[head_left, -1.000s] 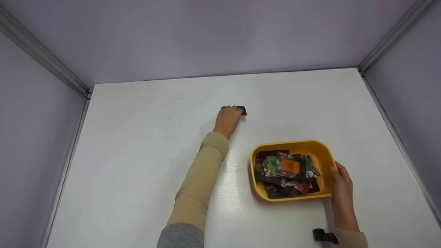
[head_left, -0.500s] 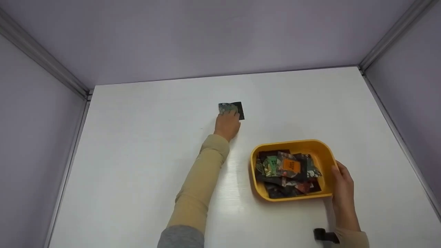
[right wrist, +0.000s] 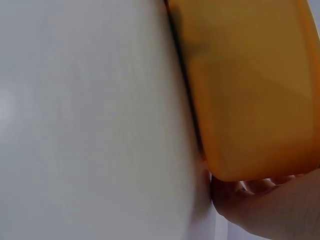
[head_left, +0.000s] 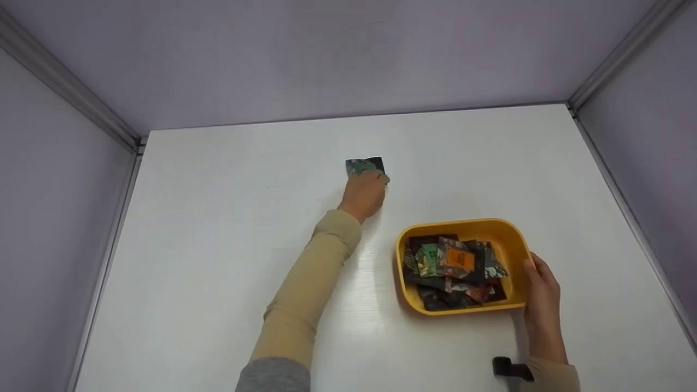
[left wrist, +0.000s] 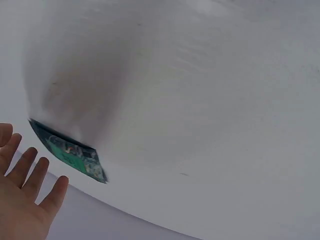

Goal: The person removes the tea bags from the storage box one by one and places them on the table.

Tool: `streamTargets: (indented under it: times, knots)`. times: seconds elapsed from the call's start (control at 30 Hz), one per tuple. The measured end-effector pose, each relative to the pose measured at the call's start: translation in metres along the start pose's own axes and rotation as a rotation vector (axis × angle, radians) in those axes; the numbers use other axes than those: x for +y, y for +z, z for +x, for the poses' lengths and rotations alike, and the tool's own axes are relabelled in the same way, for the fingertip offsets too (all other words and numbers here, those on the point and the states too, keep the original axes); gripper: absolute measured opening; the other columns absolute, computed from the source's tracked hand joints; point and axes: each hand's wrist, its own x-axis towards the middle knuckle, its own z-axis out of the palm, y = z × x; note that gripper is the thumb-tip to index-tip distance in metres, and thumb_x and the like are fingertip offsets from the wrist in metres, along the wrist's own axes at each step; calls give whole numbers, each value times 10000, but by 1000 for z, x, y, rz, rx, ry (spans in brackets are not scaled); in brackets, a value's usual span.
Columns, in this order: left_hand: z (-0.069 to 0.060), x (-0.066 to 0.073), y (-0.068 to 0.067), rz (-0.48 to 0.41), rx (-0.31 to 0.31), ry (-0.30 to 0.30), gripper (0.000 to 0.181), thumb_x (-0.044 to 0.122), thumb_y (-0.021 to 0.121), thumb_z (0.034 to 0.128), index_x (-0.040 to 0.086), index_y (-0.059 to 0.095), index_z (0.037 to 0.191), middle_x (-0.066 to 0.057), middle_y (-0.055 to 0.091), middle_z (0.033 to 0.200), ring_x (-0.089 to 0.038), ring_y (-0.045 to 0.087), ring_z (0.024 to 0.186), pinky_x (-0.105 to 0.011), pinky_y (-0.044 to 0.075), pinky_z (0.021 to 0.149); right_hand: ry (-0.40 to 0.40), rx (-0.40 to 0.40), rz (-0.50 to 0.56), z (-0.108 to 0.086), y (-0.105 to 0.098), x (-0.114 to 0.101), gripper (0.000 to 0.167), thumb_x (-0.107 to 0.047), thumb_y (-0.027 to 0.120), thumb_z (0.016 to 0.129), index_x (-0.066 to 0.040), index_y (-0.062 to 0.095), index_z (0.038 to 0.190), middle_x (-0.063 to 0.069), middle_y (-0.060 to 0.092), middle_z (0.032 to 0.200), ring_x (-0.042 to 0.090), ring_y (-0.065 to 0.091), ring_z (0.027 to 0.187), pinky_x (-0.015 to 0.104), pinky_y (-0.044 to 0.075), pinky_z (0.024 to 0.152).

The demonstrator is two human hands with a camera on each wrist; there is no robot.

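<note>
A small square sachet (head_left: pixel 356 165) with a green printed front lies on the white table, and a dark part shows at its right side. In the head view my left hand (head_left: pixel 366 195) is at its near edge and hides part of it. The left wrist view shows that hand (left wrist: pixel 25 200) with fingers spread, beside the green-labelled sachet (left wrist: pixel 70 156) rather than round it. My right hand (head_left: pixel 543 296) grips the right wall of a yellow bin (head_left: pixel 514 245), thumb over the rim. From the right wrist, its fingers (right wrist: pixel 230 192) show against the bin's outside (right wrist: pixel 255 90).
Inside the bin lies a heap of several sachets, one with an orange label (head_left: pixel 460 260) on top and a green one (head_left: pixel 428 260) beside it. A black strap (head_left: pixel 512 369) sticks out by my right wrist. Pale walls (head_left: pixel 348 60) enclose the table (head_left: pixel 218 228).
My left hand has drawn back from over the sachet, uncovering its green front, then shifted slightly right. The right hand and the bin have stayed in place.
</note>
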Motion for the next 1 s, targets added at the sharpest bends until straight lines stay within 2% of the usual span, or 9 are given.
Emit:
streamTargets:
  times: [0.17, 0.33, 0.5, 0.63, 0.77, 0.93, 1.0]
  knots:
    - [-2, 17, -14, -15, 45, 140, 295, 128, 484, 1044, 126, 639, 1295, -56, 624, 1294, -217, 598, 1165, -362, 509, 937, 25, 26, 79, 4, -3, -2, 610, -432, 534, 1008, -101, 417, 1507, -22, 448, 1401, 98, 427, 1188, 122, 425, 922]
    - [-7, 35, -27, -51, 60, 251, 307, 112, 467, 1041, 160, 667, 1269, -27, 651, 1238, -195, 617, 1098, -318, 518, 898, 8, 64, 86, 4, -8, -3, 621, -439, 622, 955, -88, 501, 1453, 2, 497, 1379, 121, 446, 1210, 136, 425, 970]
    - [-13, 51, -38, -74, 59, 365, 307, 111, 453, 1045, 176, 687, 1232, -3, 663, 1199, -178, 620, 1068, -309, 503, 914, 13, 70, 25, 5, -14, -3, 650, -458, 666, 914, -78, 535, 1425, 31, 512, 1382, 148, 440, 1248, 177, 390, 1036]
    - [-18, 65, -43, -24, 83, 469, 294, 119, 473, 1040, 181, 703, 1211, 10, 671, 1176, -160, 618, 1064, -298, 493, 924, 18, 59, -65, 7, -17, -5, 717, -526, 668, 881, -92, 528, 1434, 25, 511, 1398, 158, 440, 1265, 242, 350, 1099]
    - [-23, 78, -45, 31, 81, 568, 271, 149, 498, 1041, 184, 708, 1209, 19, 679, 1156, -153, 618, 1062, -292, 493, 909, 21, 59, -118, 11, -22, -4, 746, -565, 677, 850, -90, 548, 1411, 0, 552, 1327, 158, 462, 1239, 314, 327, 1131]
    - [-30, 92, -47, 76, 72, 645, 263, 180, 492, 1048, 165, 703, 1204, 22, 691, 1122, -156, 626, 1021, -291, 505, 864, 6, 29, -140, 17, -28, -1, 721, -579, 678, 842, -89, 587, 1363, -82, 604, 1175, 131, 489, 1178, 365, 319, 1141]
    - [-33, 96, -47, 76, 63, 661, 247, 182, 504, 1043, 161, 705, 1186, 24, 695, 1104, -154, 625, 991, -287, 506, 840, -3, 6, -156, 20, -30, 0, 714, -579, 677, 846, -97, 590, 1365, -107, 608, 1164, 117, 499, 1160, 329, 340, 1123]
